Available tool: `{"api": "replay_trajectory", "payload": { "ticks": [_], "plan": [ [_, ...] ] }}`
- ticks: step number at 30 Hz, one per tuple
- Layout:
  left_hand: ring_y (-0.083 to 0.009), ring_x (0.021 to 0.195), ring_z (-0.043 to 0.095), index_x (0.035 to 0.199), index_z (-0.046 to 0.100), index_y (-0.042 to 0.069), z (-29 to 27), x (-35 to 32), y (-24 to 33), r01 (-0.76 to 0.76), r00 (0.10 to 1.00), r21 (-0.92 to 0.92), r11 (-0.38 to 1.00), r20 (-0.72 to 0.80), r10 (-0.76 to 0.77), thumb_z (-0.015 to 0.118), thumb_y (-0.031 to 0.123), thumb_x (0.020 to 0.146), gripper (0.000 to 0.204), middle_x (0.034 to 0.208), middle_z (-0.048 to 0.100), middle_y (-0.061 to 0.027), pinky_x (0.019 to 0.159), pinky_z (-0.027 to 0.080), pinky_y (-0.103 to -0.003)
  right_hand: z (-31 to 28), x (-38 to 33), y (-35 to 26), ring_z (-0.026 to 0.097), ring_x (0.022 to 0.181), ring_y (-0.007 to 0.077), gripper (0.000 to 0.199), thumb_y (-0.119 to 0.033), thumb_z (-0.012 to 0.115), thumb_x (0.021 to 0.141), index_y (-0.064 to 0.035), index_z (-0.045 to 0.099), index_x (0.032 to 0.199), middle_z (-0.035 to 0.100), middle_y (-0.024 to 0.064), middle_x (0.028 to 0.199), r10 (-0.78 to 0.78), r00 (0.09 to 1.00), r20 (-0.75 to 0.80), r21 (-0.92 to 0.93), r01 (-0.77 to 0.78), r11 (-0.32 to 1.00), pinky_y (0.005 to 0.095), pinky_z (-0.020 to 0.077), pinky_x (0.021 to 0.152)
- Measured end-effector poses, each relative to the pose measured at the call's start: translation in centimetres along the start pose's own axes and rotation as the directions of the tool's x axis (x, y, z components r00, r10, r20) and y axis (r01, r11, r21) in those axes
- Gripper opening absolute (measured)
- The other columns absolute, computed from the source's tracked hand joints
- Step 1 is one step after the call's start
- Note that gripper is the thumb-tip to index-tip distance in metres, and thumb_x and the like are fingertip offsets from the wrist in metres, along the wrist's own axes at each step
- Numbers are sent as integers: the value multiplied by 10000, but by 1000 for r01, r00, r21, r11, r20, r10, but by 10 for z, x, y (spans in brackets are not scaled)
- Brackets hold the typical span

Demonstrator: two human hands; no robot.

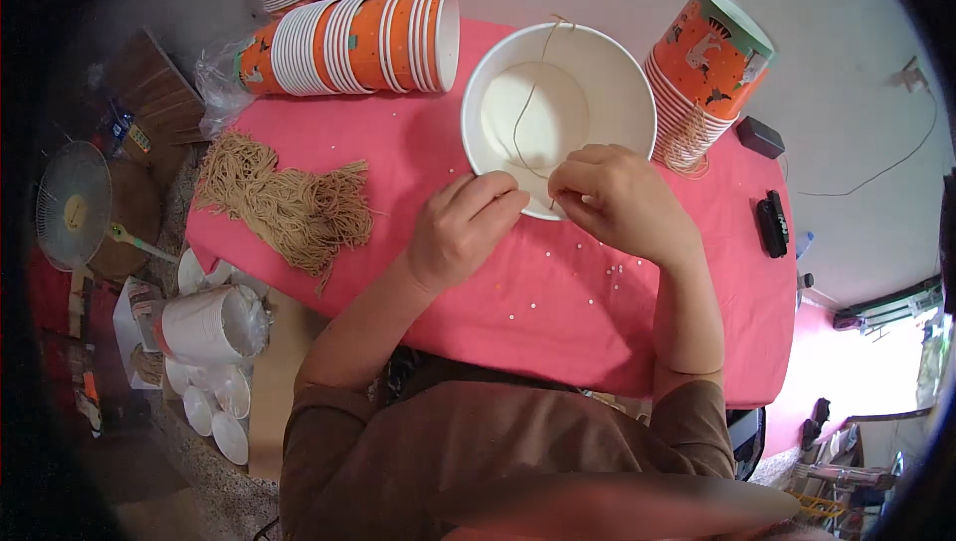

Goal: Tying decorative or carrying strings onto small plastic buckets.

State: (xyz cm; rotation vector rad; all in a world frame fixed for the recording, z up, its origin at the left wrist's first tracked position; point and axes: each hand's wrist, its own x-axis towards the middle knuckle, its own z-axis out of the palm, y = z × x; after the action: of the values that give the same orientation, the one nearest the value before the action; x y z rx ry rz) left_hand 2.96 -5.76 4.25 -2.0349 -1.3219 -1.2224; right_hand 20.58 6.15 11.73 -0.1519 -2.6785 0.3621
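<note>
**Both hands at the near rim of the white paper bucket**

The white paper bucket [558, 108] sits open side up at the middle of the pink tablecloth [558, 302], its inside plain and white. A thin tan string [528, 103] runs from the far rim at 12 o'clock, down across the inside, to the near rim at 6 o'clock. Your right hand [612, 198] is curled there, fingertips pinched on the string's near end. Your left hand [463, 227] rests just beside it at the rim at 7 o'clock, fingers bent against the edge; whether it grips the string I cannot tell.

At 3 o'clock from the bucket stands an upside-down stack of orange printed cups [702, 73]. At 10 o'clock a second stack of orange cups [349, 43] lies on its side, partly in a clear bag. At 9 o'clock lies a bundle of tan strings [289, 203]. Small white specks dot the cloth near you.

Beyond the table's right edge lie two dark small devices [767, 183] on a pale floor. At your left, low down, sit white lids [214, 402] and a small fan [75, 208].
</note>
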Motion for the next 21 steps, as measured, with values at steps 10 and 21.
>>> {"api": "replay_trajectory", "payload": {
  "ticks": [10, 21],
  "plan": [
    [-239, 863, 644, 1019, 610, 25, 7, 15, -10, 348, 932, -261, 901, -6, -362, 690, -2, 768, 265, 1175, 546, -119, 712, 543, -332, -1, 2, 5, 595, 823, 359, 171, -86, 633, 808, 26, 630, 938, 616, 186, 868, 48, 993, 106, 324, -80, 943, 413, 480, 723],
    [-216, 718, 622, 875, 610, 7, 22, 4, -5, 296, 952, -202, 934, -23, -306, 686, 11, 794, 111, 831, 611, -103, 606, 501, -315, 1, 5, -2, 611, 771, 346, 159, -99, 634, 827, 23, 638, 928, 618, 179, 844, 214, 974, 81, 294, -228, 928, 403, 484, 687]
  ]
}}
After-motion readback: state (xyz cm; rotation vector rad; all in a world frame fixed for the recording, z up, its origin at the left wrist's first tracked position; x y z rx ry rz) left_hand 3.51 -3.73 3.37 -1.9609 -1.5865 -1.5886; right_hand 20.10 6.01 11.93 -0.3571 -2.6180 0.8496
